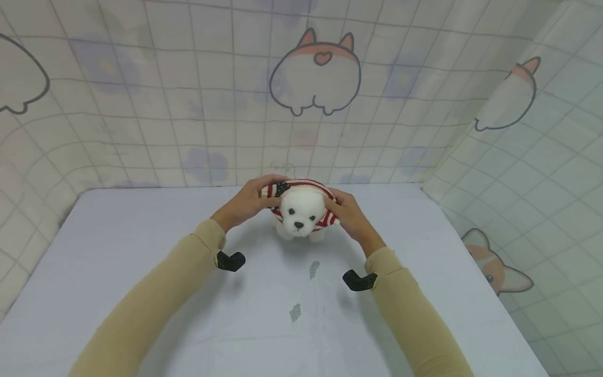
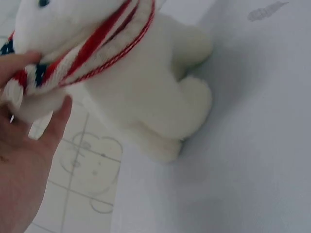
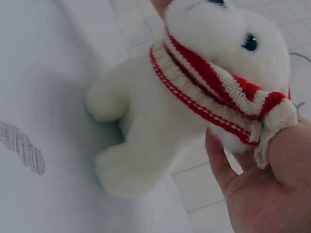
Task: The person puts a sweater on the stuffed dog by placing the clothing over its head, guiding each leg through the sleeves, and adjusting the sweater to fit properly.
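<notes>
A white plush dog [image 1: 300, 210] stands on the pale table [image 1: 141, 251] near its far edge, facing me. A red, white and blue striped knitted garment [image 1: 301, 184] is bunched round its head and neck. My left hand [image 1: 252, 199] pinches the knit's edge [image 2: 29, 77] on the dog's left side. My right hand [image 1: 346, 213] grips the knit [image 3: 243, 111] on the other side, its thumb and fingers curled over the fabric. The wrist views show the dog's white body [image 2: 146, 102] and legs [image 3: 121, 165] on the table.
A cloth backdrop with cartoon corgi prints [image 1: 314, 70] hangs behind and to the right [image 1: 509, 99] of the table. Two small grey marks [image 1: 313, 269] lie on the table in front of the dog. Black wrist camera mounts [image 1: 230, 261] sit under both sleeves.
</notes>
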A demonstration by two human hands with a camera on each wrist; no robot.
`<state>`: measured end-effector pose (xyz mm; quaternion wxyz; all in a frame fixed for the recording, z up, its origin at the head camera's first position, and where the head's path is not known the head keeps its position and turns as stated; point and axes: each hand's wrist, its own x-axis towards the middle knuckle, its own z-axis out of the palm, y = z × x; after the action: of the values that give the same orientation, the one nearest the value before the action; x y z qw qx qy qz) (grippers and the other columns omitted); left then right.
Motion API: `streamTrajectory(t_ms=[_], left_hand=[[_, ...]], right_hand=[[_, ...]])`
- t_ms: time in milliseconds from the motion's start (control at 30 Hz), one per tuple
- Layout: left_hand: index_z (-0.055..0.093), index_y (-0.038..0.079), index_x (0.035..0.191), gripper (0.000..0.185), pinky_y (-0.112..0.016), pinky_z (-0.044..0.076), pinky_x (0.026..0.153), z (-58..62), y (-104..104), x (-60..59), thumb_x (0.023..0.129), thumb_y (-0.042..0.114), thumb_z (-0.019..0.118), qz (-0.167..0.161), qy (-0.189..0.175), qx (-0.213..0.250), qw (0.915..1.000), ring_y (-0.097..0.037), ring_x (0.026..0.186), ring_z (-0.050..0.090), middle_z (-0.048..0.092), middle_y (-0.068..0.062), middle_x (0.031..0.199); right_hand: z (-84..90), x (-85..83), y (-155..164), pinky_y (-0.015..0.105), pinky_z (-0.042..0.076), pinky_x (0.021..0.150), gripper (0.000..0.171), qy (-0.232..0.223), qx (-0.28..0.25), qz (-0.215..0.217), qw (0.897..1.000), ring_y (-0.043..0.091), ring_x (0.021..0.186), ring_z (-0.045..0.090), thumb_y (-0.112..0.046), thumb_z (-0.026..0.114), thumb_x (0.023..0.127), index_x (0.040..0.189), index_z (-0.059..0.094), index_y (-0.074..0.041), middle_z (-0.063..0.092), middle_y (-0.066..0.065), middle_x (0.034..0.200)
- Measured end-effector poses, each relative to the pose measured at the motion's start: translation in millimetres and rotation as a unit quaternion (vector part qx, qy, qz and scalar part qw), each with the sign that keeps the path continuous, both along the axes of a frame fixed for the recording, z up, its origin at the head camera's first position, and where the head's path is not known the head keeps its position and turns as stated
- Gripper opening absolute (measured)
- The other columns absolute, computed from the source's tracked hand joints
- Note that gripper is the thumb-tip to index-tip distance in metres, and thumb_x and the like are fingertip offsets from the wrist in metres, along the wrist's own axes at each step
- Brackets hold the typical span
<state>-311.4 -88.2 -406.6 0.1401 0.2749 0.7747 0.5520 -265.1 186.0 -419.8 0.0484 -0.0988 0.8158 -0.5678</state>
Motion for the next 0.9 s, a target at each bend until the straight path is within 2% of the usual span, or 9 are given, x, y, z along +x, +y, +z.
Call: streamTrajectory(t_ms=[133, 200, 267, 333, 433, 533, 633, 767, 900], left_hand=[[0.05, 0.033, 0.138, 0.051, -0.055, 0.027, 0.116, 2.7, 7, 8.1, 0.093, 0.011, 0.063, 0.022, 0.087, -0.004, 0.996, -0.016, 0.144, 0.032, 0.048, 0.006, 0.146], [0.049, 0.031, 0.139, 0.052, -0.052, 0.026, 0.117, 3.2, 9, 11.8, 0.094, 0.009, 0.061, 0.027, 0.126, -0.008, 0.9916, -0.017, 0.143, 0.033, 0.049, 0.005, 0.146], [0.05, 0.028, 0.137, 0.049, -0.05, 0.027, 0.117, 3.5, 11, 14.3, 0.094, 0.007, 0.06, 0.03, 0.164, -0.015, 0.986, -0.018, 0.142, 0.035, 0.048, 0.004, 0.145], [0.053, 0.027, 0.135, 0.046, -0.049, 0.03, 0.116, 3.5, 12, 15.9, 0.094, 0.006, 0.059, 0.033, 0.186, -0.018, 0.9818, -0.02, 0.141, 0.037, 0.048, 0.001, 0.145], [0.056, 0.023, 0.133, 0.044, -0.05, 0.034, 0.114, 4.5, 11, 17.1, 0.093, 0.004, 0.06, 0.033, 0.216, -0.028, 0.9754, -0.024, 0.139, 0.039, 0.047, -0.004, 0.143], [0.054, 0.021, 0.137, 0.049, -0.05, 0.037, 0.112, 5.9, 8, 17.1, 0.092, 0.005, 0.063, 0.028, 0.242, -0.048, 0.9687, -0.028, 0.137, 0.042, 0.048, -0.008, 0.142], [0.049, 0.021, 0.141, 0.057, -0.05, 0.039, 0.11, 8.3, 5, 17.5, 0.089, 0.009, 0.069, 0.015, 0.254, -0.071, 0.9645, -0.03, 0.134, 0.044, 0.047, -0.011, 0.142], [0.044, 0.021, 0.145, 0.067, -0.047, 0.042, 0.106, 9.4, 3, 17.2, 0.085, 0.015, 0.074, 0.001, 0.242, -0.092, 0.966, -0.026, 0.123, 0.05, 0.048, -0.008, 0.143], [0.042, 0.024, 0.146, 0.071, -0.046, 0.042, 0.107, 6.1, 3, 15.9, 0.084, 0.015, 0.076, -0.006, 0.211, -0.101, 0.9722, -0.023, 0.123, 0.05, 0.05, -0.005, 0.142]], right_hand=[[4.5, 3.3, -3, 0.026, 0.055, 0.084, 0.04, 0.054, -0.014, -0.029, 0.998, 0.019, 0.107, 0.063, -0.026, 0.053, 0.1, 0.138, 0.05, -0.014, 0.058, 0.011, 0.133], [8.7, 4.7, -5, 0.029, 0.055, 0.086, 0.034, 0.107, -0.018, -0.038, 0.993, 0.023, 0.113, 0.061, -0.018, 0.055, 0.099, 0.132, 0.05, -0.012, 0.055, 0.009, 0.136], [13.8, 6.4, -9, 0.031, 0.054, 0.085, 0.023, 0.173, 0.003, -0.041, 0.984, 0.026, 0.116, 0.06, -0.012, 0.056, 0.097, 0.12, 0.053, -0.009, 0.054, 0.007, 0.136], [18.7, 8.9, -13, 0.031, 0.052, 0.082, 0.014, 0.234, 0.034, -0.041, 0.971, 0.026, 0.116, 0.059, -0.007, 0.056, 0.097, 0.11, 0.055, -0.007, 0.055, 0.008, 0.135], [22.8, 13.4, -17, 0.027, 0.05, 0.074, 0.014, 0.287, 0.088, -0.042, 0.953, 0.023, 0.106, 0.059, -0.002, 0.054, 0.096, 0.107, 0.061, -0.007, 0.056, 0.01, 0.134], [23.4, 17.4, -17, 0.026, 0.049, 0.069, 0.027, 0.29, 0.127, -0.04, 0.948, 0.022, 0.091, 0.058, 0.0, 0.056, 0.094, 0.119, 0.063, -0.008, 0.054, 0.011, 0.138], [23.2, 20.0, -15, 0.031, 0.051, 0.071, 0.04, 0.275, 0.163, -0.034, 0.947, 0.024, 0.087, 0.059, -0.001, 0.059, 0.092, 0.131, 0.058, -0.009, 0.049, 0.014, 0.145], [21.8, 21.5, -13, 0.043, 0.051, 0.084, 0.053, 0.235, 0.19, -0.013, 0.953, 0.031, 0.11, 0.059, -0.007, 0.063, 0.091, 0.142, 0.048, -0.013, 0.044, 0.016, 0.148], [19.7, 22.0, -11, 0.048, 0.05, 0.095, 0.061, 0.196, 0.203, 0.007, 0.959, 0.031, 0.122, 0.054, -0.012, 0.066, 0.091, 0.147, 0.042, -0.013, 0.048, 0.015, 0.146]])
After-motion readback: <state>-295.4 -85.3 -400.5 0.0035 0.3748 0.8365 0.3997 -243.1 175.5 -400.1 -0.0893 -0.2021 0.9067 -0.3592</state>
